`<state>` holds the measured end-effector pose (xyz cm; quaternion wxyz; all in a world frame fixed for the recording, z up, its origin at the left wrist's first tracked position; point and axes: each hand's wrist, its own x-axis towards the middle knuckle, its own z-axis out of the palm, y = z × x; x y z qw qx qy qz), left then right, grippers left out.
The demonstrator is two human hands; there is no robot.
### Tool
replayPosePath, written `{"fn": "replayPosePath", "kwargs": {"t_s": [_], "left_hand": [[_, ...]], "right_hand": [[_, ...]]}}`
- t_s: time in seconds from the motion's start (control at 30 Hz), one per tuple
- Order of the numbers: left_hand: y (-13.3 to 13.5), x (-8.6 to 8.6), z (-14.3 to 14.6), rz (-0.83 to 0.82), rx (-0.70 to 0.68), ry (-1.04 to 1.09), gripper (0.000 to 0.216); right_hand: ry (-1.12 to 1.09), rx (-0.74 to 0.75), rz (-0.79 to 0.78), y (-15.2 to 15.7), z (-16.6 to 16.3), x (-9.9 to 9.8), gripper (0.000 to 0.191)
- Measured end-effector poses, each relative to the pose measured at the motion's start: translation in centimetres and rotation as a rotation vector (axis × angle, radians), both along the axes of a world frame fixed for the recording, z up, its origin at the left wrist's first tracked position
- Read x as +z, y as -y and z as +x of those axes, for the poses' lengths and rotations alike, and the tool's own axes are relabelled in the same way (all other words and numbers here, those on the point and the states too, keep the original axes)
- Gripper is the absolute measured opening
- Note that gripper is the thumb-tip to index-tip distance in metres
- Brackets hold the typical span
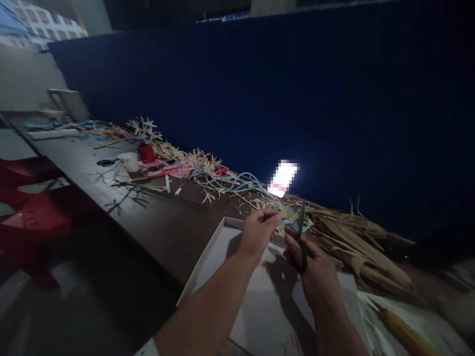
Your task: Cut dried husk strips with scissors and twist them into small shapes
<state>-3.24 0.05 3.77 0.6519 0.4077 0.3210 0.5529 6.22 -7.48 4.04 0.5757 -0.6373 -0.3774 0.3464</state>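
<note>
scissors point(302, 225): right of the frame's centre, long axis near upright, tip toward the top
right hand point(315, 262): grip closed around the scissors, so the nearer hand
left hand point(258, 231): frame centre, grip narrow; cannot tell what it pinches
from left grip: scissors just to the right, apart
white tray point(203, 263): lower centre, below both hands

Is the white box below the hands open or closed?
Open: the box shows its inside from above, with pale scraps on its floor.

The scissors point(302, 220) look metal, the husks point(371, 249) rough.
</note>
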Motion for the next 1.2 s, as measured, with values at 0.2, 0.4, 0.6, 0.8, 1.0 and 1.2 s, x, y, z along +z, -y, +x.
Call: {"fn": "replayPosePath", "kwargs": {"t_s": [0.2,0.4,0.6,0.8,1.0,1.2], "left_hand": [[0.3,0.4,-0.6,0.061,-0.186,-0.175,0.02],[0.9,0.3,-0.6,0.203,-0.306,-0.319,0.017],[0.9,0.4,-0.4,0.139,-0.298,-0.269,0.016],[0.9,0.9,-0.4,0.003,-0.258,-0.118,0.017],[0.3,0.1,0.1,-0.029,-0.204,-0.163,0.022],[-0.5,-1.2,0.8,0.051,-0.208,-0.218,0.026]], "right_hand": [[-0.134,-0.065,0.182,0.1,1.3,-0.1,0.059],[-0.235,-0.056,0.261,-0.1,1.6,-0.6,0.06],[-0.262,-0.042,0.283,0.0,1.5,-0.6,0.054],[-0.176,-0.019,0.245,-0.1,1.0,-0.6,0.049],[-0.22,-0.021,0.239,-0.6,1.1,-1.1,0.056],[-0.221,-0.048,0.261,-1.5,1.7,-2.4,0.056]]}}
